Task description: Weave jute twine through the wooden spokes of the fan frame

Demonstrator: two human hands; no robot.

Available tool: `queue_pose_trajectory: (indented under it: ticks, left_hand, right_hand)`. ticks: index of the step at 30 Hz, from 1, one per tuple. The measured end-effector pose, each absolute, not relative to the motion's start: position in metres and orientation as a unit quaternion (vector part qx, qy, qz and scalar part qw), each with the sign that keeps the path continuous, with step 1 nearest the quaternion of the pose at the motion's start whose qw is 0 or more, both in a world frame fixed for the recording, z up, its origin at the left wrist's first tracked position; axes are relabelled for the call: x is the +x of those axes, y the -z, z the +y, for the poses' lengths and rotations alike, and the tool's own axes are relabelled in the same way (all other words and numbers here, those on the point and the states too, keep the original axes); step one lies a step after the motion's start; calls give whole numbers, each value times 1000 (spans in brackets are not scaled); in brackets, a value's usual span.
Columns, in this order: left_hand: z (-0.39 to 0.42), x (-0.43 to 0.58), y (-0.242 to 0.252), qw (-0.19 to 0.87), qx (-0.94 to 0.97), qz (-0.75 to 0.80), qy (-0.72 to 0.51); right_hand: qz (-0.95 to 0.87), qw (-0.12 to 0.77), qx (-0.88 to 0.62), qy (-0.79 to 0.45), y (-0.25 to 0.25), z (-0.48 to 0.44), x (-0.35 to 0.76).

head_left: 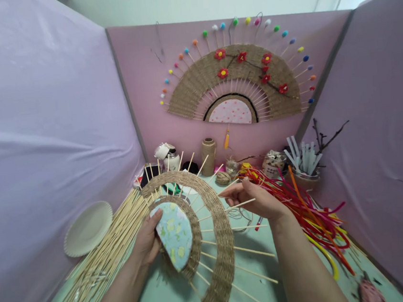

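Observation:
A half-made woven fan (221,216) of tan twine on thin bamboo sticks is held up, tilted, over the table. Its centre is a half disc (176,235) covered in pale blue cloth with a yellow-green pattern. My left hand (151,235) grips this half disc at its straight edge, thumb on the front, other fingers behind. At the outer edge of the woven band, among the stick ends, is my right hand (253,198), with index finger pointing at the band and the other fingers curled in. What it pinches is too small to make out. Loose twine (242,216) loops below it.
Bamboo sticks (104,257) and a white plate (88,228) lie left. Red and yellow pipe cleaners (326,239) spread right, near a jar of glue sticks (305,161). A twine spool (209,156) stands behind; a finished fan (197,81) hangs on the back panel.

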State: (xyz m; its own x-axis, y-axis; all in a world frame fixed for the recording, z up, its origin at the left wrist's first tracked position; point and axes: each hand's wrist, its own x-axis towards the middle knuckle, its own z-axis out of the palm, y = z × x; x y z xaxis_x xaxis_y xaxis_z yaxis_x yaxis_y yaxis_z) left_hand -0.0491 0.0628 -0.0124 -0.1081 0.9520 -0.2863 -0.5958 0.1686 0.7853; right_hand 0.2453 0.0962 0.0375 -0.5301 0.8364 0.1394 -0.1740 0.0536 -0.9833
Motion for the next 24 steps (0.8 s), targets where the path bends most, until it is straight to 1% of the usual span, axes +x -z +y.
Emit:
queue_pose_trajectory:
  ticks: [3, 8, 16, 21, 24]
  left_hand:
    - [64, -49, 15, 633, 208, 426, -613]
    - [63, -49, 15, 624, 216, 418, -624]
    - [62, -47, 16, 613, 230, 415, -632]
    - [64, -48, 16, 607, 241, 416, -633]
    - [65, -48, 14, 592, 232, 421, -647]
  right_hand:
    - [-608, 389, -261, -641, -34, 98, 244]
    - [-610, 404, -268, -627, -33, 98, 248]
    - [-645, 394, -342, -558, -39, 94, 259]
    - [-659, 385, -424, -487, -48, 91, 263]
    - [-669, 408, -474, -402, -54, 91, 261]
